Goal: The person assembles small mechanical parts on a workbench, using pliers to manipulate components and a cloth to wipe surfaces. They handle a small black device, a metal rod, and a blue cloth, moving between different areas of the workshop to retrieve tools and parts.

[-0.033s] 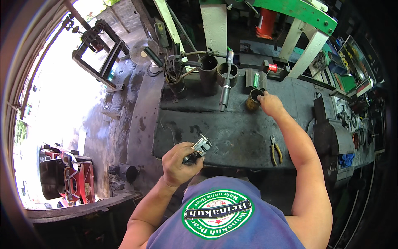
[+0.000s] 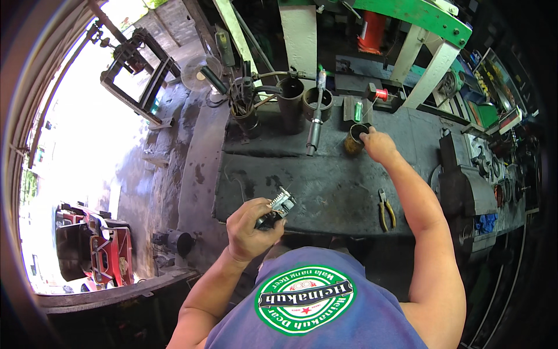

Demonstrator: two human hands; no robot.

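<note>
Left hand (image 2: 250,227) grips a metal part (image 2: 284,203) angled forward-right; right hand (image 2: 380,145) grips an upright can's (image 2: 352,144) rim.

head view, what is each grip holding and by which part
Left grip: a small finned metal part, held by its dark near end. Right grip: at the rim of a brownish can; whether it holds it cannot be told.

Bench middle (image 2: 325,189): a hand can pass between the left hand (image 2: 247,228) and the tin (image 2: 353,143).
Bench back: dark pots (image 2: 292,113) and a slanting metal rod (image 2: 314,137) stand in the way.
Right side: pliers (image 2: 384,202) lie flat near the right forearm (image 2: 414,189), which blocks crossing.
</note>
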